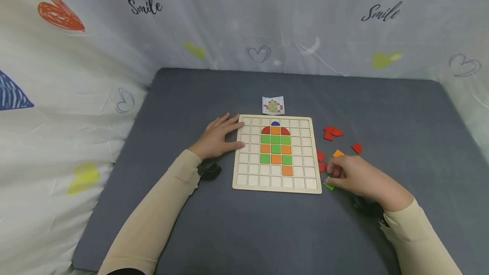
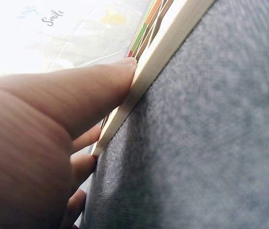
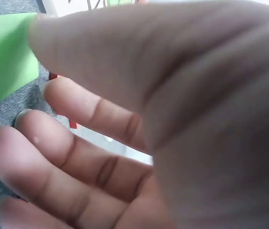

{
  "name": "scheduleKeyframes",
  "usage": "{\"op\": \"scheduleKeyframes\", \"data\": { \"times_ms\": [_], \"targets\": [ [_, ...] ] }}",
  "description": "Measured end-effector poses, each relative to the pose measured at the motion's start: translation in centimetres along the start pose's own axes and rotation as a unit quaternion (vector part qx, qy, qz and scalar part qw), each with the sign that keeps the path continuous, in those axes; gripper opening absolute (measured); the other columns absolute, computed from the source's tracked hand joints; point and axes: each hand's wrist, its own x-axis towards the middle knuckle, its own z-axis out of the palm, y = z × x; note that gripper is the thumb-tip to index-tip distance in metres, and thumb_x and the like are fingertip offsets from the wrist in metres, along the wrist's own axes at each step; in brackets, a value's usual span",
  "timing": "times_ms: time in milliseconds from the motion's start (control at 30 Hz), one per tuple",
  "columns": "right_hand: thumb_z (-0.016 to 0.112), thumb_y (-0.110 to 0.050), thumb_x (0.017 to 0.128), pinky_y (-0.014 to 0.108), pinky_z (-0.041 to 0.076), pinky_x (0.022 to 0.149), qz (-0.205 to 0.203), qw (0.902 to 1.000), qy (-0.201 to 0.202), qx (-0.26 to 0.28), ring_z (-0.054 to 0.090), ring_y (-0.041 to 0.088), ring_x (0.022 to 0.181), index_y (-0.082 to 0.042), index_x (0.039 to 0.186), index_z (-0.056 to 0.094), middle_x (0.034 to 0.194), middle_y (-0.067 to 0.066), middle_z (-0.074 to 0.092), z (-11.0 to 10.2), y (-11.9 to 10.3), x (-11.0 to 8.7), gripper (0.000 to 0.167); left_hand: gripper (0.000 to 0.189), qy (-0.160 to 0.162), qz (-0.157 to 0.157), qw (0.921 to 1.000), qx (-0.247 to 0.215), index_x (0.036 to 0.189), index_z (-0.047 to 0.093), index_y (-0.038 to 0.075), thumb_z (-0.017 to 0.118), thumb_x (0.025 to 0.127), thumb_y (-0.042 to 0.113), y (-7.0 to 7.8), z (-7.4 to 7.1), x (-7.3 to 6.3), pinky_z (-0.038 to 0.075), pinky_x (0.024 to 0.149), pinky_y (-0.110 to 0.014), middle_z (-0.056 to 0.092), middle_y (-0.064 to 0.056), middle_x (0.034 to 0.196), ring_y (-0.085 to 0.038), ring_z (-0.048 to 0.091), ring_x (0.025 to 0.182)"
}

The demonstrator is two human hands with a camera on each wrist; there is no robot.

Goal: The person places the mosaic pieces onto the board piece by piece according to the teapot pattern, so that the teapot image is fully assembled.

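A wooden grid board (image 1: 244, 180) lies on the dark table, its middle cells filled with green, orange, red and blue pieces. At its left edge my left hand (image 1: 216, 138) rests with extended fingers. In the left wrist view the thumb (image 2: 101, 83) touches the board's rim (image 2: 146, 71). My right hand (image 1: 353, 175) is low over the table, just right of the board. Its thumb tip touches a green tile (image 3: 13, 55), which also shows in the head view beside the board's lower right corner. The other fingers bend loosely, apart from the tile.
A small printed card (image 1: 273, 105) with a coloured pattern lies behind the board. Several red pieces (image 1: 333, 131) and an orange tile (image 1: 338, 153) lie to the board's right. A patterned white curtain (image 1: 229, 24) hangs behind the table.
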Motion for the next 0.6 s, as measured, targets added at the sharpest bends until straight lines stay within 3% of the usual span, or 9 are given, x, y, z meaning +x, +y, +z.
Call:
{"op": "scheduleKeyframes", "data": {
  "times_ms": [267, 600],
  "targets": [
    [0.087, -0.015, 0.084, 0.027, 0.054, 0.065, 0.014, 0.9998, -0.009, 0.008, 0.060, 0.007, 0.073, -0.009, 0.095, 0.074, 0.078, -0.009, 0.066, 0.24, -0.19, -0.18, 0.018, 0.077, 0.003, 0.003, 1.0000, -0.004, 0.164, 0.042, 0.019, 0.072, 0.099, 0.049, 0.06, -0.07, -0.12, 0.001, 0.131, -0.059, 0.022, -0.001, 0.175, -0.027, 0.006, 0.164],
    [0.085, -0.013, 0.082, 0.030, 0.051, 0.064, 0.020, 0.9997, 0.001, -0.014, 0.055, 0.009, 0.071, -0.010, 0.092, 0.071, 0.078, -0.007, 0.062, 0.40, -0.65, -0.05, 0.017, 0.078, 0.002, -0.001, 1.0000, 0.001, 0.163, 0.042, 0.019, 0.072, 0.099, 0.049, 0.15, -0.05, -0.17, 0.000, 0.132, -0.057, 0.022, -0.001, 0.175, -0.027, 0.006, 0.164]
  ]
}}
